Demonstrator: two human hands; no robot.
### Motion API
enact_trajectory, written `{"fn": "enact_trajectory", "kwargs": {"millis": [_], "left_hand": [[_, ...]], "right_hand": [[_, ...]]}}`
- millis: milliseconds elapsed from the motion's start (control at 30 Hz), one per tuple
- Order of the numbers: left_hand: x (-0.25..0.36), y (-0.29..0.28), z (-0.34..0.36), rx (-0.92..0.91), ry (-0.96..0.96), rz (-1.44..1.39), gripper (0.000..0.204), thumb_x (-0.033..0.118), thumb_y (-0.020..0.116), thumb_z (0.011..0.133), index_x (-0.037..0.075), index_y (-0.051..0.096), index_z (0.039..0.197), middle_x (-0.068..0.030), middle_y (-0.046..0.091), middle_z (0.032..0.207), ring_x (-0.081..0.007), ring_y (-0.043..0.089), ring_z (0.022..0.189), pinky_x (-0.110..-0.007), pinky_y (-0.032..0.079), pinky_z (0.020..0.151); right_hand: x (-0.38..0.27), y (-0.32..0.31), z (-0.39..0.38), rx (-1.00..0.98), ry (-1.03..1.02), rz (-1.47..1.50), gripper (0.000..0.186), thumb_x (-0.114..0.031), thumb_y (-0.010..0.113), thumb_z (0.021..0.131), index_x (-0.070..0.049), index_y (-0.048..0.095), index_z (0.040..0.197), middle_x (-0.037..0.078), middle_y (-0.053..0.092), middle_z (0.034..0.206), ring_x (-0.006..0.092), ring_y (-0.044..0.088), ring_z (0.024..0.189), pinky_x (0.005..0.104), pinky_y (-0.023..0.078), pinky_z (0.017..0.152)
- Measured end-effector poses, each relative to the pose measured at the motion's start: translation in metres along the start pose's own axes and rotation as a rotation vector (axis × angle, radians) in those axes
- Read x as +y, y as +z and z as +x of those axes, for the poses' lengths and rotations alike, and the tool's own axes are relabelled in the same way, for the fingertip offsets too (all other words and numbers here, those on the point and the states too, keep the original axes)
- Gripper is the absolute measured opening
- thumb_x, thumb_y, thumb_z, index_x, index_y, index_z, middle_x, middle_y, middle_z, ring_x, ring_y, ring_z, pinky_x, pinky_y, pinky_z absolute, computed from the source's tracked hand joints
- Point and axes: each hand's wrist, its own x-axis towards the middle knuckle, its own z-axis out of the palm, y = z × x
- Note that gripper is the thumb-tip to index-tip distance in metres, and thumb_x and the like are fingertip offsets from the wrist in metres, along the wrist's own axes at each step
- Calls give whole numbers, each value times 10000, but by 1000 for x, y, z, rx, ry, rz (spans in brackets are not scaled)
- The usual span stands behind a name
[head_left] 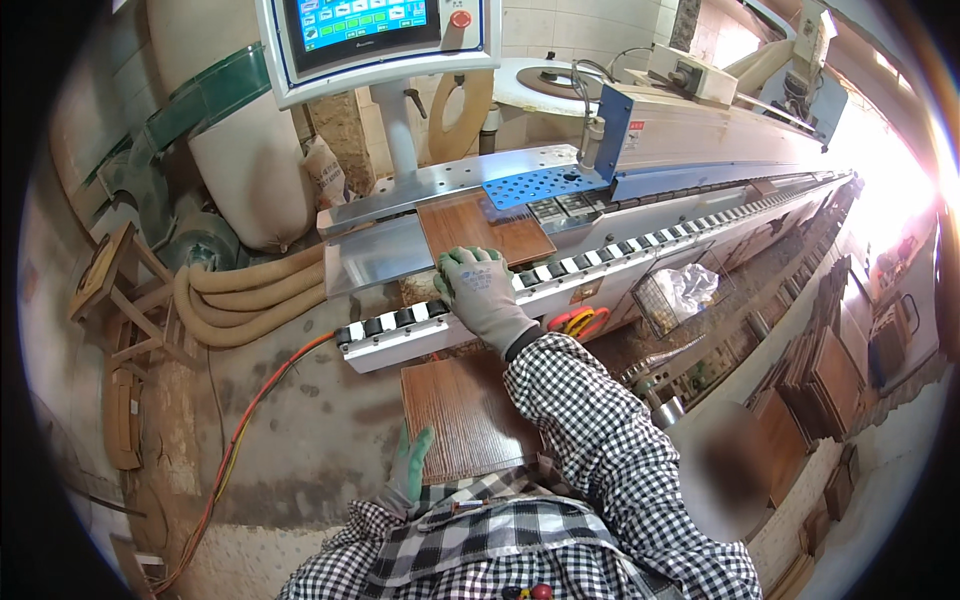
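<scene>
My right hand [482,295], in a grey glove with green fingertips, reaches forward over the roller rail. Its bent fingers rest on the near edge of a brown wood-grain board [480,228], and its palm hides part of that edge. The board lies flat on the machine's metal table, its far right part beside a blue perforated plate [540,187]. Close to my waist, my left hand [407,472], gloved alike, grips the left edge of a second wood-grain board [465,415]. My right sleeve covers part of this second board.
A rail of black and white rollers [570,268] runs along the machine's front. Above stands a control panel [370,40] with a red button. Beige hoses [250,300] and a wooden stool [125,290] are at left. An orange cable [240,430] crosses the floor. Boards [830,370] stand stacked at right.
</scene>
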Motion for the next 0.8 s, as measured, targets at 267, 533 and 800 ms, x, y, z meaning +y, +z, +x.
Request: {"fn": "enact_trajectory", "kwargs": {"millis": [267, 533, 800], "left_hand": [[-13, -3, 5, 1, -12, -104, 548, 333, 501, 1091, -5, 377, 1503, -130, 569, 1358, -194, 586, 1224, -339, 497, 1041], [-36, -9, 9, 23, -81, -229, 543, 305, 532, 1081, 42, 369, 1527, -120, 555, 1379, -186, 593, 1220, -344, 515, 1026], [-33, -8, 7, 17, -58, -176, 571, 305, 541, 1076, 49, 344, 1546, -114, 547, 1396, -192, 582, 1237, -343, 507, 1037]], "right_hand": [[27, -9, -6, -30, 47, -57, 264, -348, 659, 936, -146, 696, 1102, 67, 677, 1160, 285, 630, 1130, 462, 454, 994], [67, -27, -13, -79, 128, -123, 284, -354, 667, 918, -150, 681, 1115, 70, 659, 1189, 295, 611, 1160, 464, 435, 1006], [121, -47, -24, -78, 249, -253, 330, -390, 592, 987, -144, 685, 1185, 82, 668, 1215, 308, 608, 1173, 466, 449, 1008]]}}
